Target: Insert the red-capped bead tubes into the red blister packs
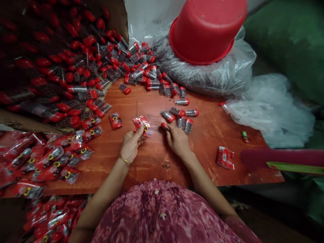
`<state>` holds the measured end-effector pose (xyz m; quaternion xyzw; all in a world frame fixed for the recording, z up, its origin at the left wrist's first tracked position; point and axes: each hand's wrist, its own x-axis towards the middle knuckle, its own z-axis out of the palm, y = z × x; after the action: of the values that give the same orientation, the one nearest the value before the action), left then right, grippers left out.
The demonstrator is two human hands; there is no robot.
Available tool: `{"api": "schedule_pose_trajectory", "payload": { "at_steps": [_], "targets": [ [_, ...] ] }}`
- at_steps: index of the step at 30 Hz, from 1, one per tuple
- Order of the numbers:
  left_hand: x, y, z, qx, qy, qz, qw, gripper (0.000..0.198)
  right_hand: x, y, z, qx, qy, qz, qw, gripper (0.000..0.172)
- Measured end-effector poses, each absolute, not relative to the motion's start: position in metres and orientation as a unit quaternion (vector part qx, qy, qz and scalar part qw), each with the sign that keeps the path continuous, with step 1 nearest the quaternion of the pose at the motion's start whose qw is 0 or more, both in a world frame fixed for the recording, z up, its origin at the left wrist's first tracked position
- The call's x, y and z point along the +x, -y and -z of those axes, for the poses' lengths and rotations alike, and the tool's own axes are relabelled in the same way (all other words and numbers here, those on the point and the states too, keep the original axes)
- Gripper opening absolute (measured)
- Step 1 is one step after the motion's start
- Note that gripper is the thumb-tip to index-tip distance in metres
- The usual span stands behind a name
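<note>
My left hand (131, 145) pinches an empty red printed plastic packet (142, 124) by its lower edge, held just above the reddish wooden table (152, 162). My right hand (178, 139) grips a small clear tube with a red cap (165, 126), its cap end pointing toward the packet's open side. Several more red-capped tubes (182, 116) lie on the table just beyond my right hand.
A cardboard box (50, 67) at the left spills many red-capped tubes. Filled red packets (53, 162) pile at the lower left. One stack of packets (225, 157) lies at the right. An upturned red basin (206, 30) rests on clear plastic bags (270, 108).
</note>
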<state>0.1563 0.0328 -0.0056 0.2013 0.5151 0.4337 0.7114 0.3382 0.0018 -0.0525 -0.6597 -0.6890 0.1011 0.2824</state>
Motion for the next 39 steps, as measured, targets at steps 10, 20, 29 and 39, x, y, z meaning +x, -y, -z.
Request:
{"api": "schedule_pose_trajectory", "payload": {
  "at_steps": [10, 20, 29, 39],
  "targets": [
    [0.157, -0.035, 0.008, 0.303, -0.504, -0.435, 0.682, 0.04, 0.326, 0.027, 0.002, -0.566, 0.479, -0.542, 0.395, 0.025],
    [0.142, -0.045, 0.008, 0.494, -0.511, -0.379, 0.593, 0.027, 0.323, 0.023, 0.001, -0.569, 0.448, -0.57, 0.389, 0.027],
    [0.143, -0.044, 0.011, 0.514, -0.495, -0.322, 0.622, 0.035, 0.321, 0.023, 0.002, -0.576, 0.467, -0.557, 0.374, 0.027],
    [0.146, -0.043, 0.008, 0.498, -0.464, -0.32, 0.66, 0.028, 0.32, 0.024, 0.017, -0.568, 0.43, -0.585, 0.389, 0.029]
  ]
}}
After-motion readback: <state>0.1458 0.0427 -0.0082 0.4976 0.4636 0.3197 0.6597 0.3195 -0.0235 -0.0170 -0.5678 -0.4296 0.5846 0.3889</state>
